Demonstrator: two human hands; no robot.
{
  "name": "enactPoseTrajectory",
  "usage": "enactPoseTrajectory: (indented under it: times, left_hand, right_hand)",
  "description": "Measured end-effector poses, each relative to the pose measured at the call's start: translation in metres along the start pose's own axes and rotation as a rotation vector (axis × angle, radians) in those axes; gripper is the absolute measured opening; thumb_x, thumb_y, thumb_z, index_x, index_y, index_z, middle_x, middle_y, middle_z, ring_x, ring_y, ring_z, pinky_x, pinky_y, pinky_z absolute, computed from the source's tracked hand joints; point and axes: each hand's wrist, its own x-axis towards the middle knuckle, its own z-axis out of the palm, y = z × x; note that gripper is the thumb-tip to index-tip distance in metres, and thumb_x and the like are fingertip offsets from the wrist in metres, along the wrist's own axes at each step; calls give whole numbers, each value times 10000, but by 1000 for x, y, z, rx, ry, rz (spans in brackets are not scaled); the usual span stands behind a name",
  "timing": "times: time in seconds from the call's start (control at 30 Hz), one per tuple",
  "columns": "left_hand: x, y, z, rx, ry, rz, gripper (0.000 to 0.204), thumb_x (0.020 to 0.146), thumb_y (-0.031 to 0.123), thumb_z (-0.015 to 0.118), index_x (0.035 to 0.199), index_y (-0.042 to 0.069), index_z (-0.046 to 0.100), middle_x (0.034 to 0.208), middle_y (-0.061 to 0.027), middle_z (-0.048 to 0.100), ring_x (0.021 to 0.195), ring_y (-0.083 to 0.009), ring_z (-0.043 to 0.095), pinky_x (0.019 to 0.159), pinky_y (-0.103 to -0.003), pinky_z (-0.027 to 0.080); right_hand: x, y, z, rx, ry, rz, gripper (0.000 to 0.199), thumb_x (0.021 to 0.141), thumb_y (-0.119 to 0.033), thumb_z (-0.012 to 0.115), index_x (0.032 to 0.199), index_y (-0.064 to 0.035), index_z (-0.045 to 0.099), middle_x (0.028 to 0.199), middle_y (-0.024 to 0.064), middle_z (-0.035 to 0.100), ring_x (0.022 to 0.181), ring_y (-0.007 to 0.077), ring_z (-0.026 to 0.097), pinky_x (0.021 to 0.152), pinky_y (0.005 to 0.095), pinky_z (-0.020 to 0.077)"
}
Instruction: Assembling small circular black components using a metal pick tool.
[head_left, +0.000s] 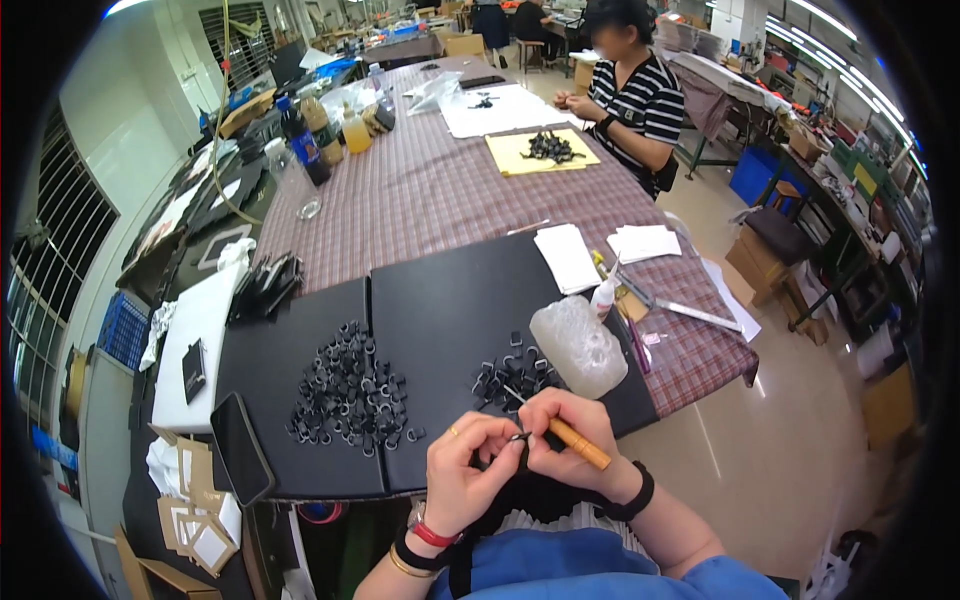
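My left hand [462,470] pinches a small black piece with a metal glint [520,437] between thumb and fingertips, in front of my body. Fingertips of my right hand [592,418] meet it from the other side. Tucked in the right hand is a wooden-handled awl [580,443], its thin metal shaft pointing up and left, away from the piece. Just beyond my hands lies a small pile of black pieces with metal rings [495,380]. A larger heap of similar pieces [350,390] spreads to the left on the black board [440,300].
A lumpy clear plastic-wrapped block [578,345] sits right of the small pile, near a white glue bottle [604,295] and metal caliper [690,312]. A phone [240,450] lies at left. Across the table, a person in a striped shirt [640,105] sits by a yellow sheet [510,160].
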Motion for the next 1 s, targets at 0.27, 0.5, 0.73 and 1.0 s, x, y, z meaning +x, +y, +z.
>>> enactPoseTrajectory:
  times: [0.27,0.5,0.73,1.0]
  left_hand:
    - [-12,8,-5,220,-7,59,162,781,9,717,937,30,679,810,-57,612,670,-164,594,602,-267,471]
    - [-26,-5,-46,812,341,256,226,684,3,812,889,69,741,779,-35,586,741,-214,542,641,-325,450]
    - [-24,-16,-51,927,406,160,317,726,-15,752,1030,75,743,886,-52,588,846,-235,511,733,-342,441]
    - [-26,-17,-47,860,438,234,367,711,-46,722,1051,91,745,896,-39,587,874,-239,522,769,-342,448]
  right_hand:
    - [-5,-4,2,-128,-58,-108,248,666,92,680,830,-48,555,815,89,626,728,215,638,672,304,528]
    - [-11,-7,7,-323,238,-73,233,713,114,708,848,-33,588,860,119,687,755,224,682,667,291,549]
    - [16,-11,25,-659,168,-226,279,661,104,713,872,-47,610,938,102,687,819,270,640,710,347,522]
    - [25,-9,30,-780,7,-215,192,691,32,687,838,-65,612,928,81,707,832,249,661,698,345,503]
